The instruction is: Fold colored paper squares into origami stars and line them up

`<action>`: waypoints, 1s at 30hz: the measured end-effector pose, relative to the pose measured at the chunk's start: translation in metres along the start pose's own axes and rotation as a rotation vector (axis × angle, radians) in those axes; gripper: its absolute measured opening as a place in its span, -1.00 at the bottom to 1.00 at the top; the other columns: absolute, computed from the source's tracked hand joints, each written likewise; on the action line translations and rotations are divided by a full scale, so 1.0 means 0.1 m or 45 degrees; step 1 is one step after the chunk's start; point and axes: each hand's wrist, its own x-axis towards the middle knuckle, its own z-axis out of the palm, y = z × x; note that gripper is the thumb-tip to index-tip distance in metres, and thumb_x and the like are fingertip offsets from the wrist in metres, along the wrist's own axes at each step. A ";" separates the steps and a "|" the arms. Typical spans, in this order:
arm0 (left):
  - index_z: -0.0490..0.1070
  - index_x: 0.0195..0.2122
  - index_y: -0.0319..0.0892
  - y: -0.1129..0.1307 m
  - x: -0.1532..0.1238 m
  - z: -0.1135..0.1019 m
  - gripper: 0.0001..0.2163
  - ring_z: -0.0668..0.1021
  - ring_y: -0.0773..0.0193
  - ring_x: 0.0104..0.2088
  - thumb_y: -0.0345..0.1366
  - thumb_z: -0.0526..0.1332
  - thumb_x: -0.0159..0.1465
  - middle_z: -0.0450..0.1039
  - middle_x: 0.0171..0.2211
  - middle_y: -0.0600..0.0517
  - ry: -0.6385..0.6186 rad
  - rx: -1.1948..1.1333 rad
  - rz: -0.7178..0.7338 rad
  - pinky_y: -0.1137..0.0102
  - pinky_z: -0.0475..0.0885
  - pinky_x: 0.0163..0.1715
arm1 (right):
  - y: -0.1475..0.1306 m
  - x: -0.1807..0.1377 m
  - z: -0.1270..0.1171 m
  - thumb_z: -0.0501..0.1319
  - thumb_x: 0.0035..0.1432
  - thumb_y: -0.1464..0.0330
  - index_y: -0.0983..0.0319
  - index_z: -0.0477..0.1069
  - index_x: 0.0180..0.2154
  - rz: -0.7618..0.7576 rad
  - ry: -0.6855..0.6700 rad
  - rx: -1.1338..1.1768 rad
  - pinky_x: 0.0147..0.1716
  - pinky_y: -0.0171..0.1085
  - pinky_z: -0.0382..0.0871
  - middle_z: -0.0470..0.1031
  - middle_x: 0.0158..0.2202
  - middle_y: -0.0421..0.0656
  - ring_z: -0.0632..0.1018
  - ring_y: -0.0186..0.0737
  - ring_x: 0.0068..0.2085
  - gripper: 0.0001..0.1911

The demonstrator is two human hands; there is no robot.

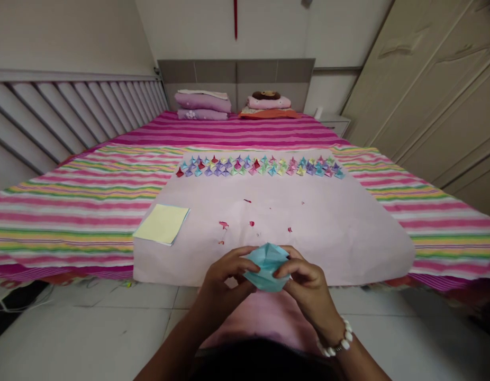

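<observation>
A folded sheet of light blue origami paper (269, 263) is held up near the front edge of the bed, with its creased flaps partly opened out. My left hand (231, 272) pinches its left side between thumb and fingers. On the right side, my right hand (304, 278) grips it the same way, the index finger pressing on the front flap. Further back, several small folded paper pieces (256, 166) in many colours stand in rows. To the left lies a stack of square paper (161, 224), yellow on top.
A large pale pink sheet (328, 227) covers the front of the striped bed (82, 211). Red paper scraps (223, 225) lie on it. Folded bedding (202, 105) sits by the headboard (213, 74). A metal rail (70, 111) runs along the left, and wardrobe doors (435, 79) stand right.
</observation>
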 end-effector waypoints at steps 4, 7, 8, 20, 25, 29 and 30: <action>0.52 -0.36 -0.16 -0.01 0.00 0.00 -0.77 0.55 0.23 -0.13 -0.61 0.21 0.09 0.49 -0.09 -0.06 -0.071 -0.014 0.078 0.47 0.46 -0.27 | -0.01 0.00 0.01 0.29 0.04 0.52 0.09 0.53 -0.43 -0.030 -0.010 -0.049 -0.14 -0.21 0.34 0.42 -0.10 -0.17 0.47 -0.14 -0.08 -0.82; 0.53 -0.31 -0.14 -0.02 0.01 0.00 -0.78 0.54 0.24 -0.08 -0.58 0.20 0.14 0.51 -0.10 -0.05 -0.086 -0.037 0.109 0.43 0.44 -0.15 | -0.01 0.00 0.02 0.28 0.04 0.52 0.09 0.52 -0.38 -0.051 -0.016 -0.107 -0.12 -0.19 0.34 0.38 -0.01 -0.14 0.44 -0.10 -0.01 -0.81; 0.53 -0.29 -0.13 -0.03 0.01 0.01 -0.77 0.53 0.24 -0.08 -0.57 0.20 0.15 0.51 -0.09 -0.04 -0.081 -0.038 0.106 0.42 0.43 -0.12 | -0.02 0.00 0.02 0.29 0.04 0.52 0.08 0.52 -0.35 -0.061 -0.018 -0.134 -0.13 -0.18 0.34 0.35 0.03 -0.13 0.43 -0.09 0.00 -0.80; 0.47 -0.23 -0.23 0.02 0.06 0.08 -0.81 0.56 0.31 -0.53 -0.34 0.29 0.11 0.51 -0.53 0.07 -0.042 -0.241 -0.542 0.41 0.47 -0.44 | -0.07 0.05 0.07 0.26 0.12 0.39 0.16 0.53 -0.42 0.167 0.036 -0.138 -0.09 -0.19 0.33 0.43 -0.16 -0.13 0.46 -0.15 -0.11 -0.91; 0.39 -0.07 -0.19 0.01 0.07 0.06 -0.56 0.56 0.37 -0.55 -0.40 0.38 -0.01 0.52 -0.42 0.08 -0.007 -0.449 -0.675 0.43 0.48 -0.44 | -0.07 0.06 0.09 0.25 0.13 0.35 0.18 0.54 -0.38 0.320 0.049 0.059 -0.22 -0.25 0.36 0.43 -0.25 -0.15 0.45 -0.19 -0.20 -0.90; 0.27 0.08 -0.06 0.03 0.05 0.03 -0.38 0.52 0.49 -0.57 -0.42 0.39 -0.03 0.43 -0.04 -0.03 0.028 -0.440 -0.612 0.48 0.45 -0.51 | -0.04 0.05 0.09 0.26 0.13 0.35 0.17 0.56 -0.31 0.356 0.079 0.157 -0.27 -0.28 0.35 0.44 -0.35 -0.19 0.44 -0.22 -0.25 -0.90; 0.25 0.10 -0.05 0.03 0.05 0.02 -0.36 0.51 0.51 -0.57 -0.42 0.39 -0.03 0.41 -0.01 -0.05 0.043 -0.428 -0.602 0.49 0.44 -0.52 | -0.03 0.05 0.09 0.27 0.12 0.35 0.16 0.56 -0.29 0.357 0.089 0.168 -0.26 -0.29 0.35 0.44 -0.35 -0.19 0.44 -0.22 -0.25 -0.89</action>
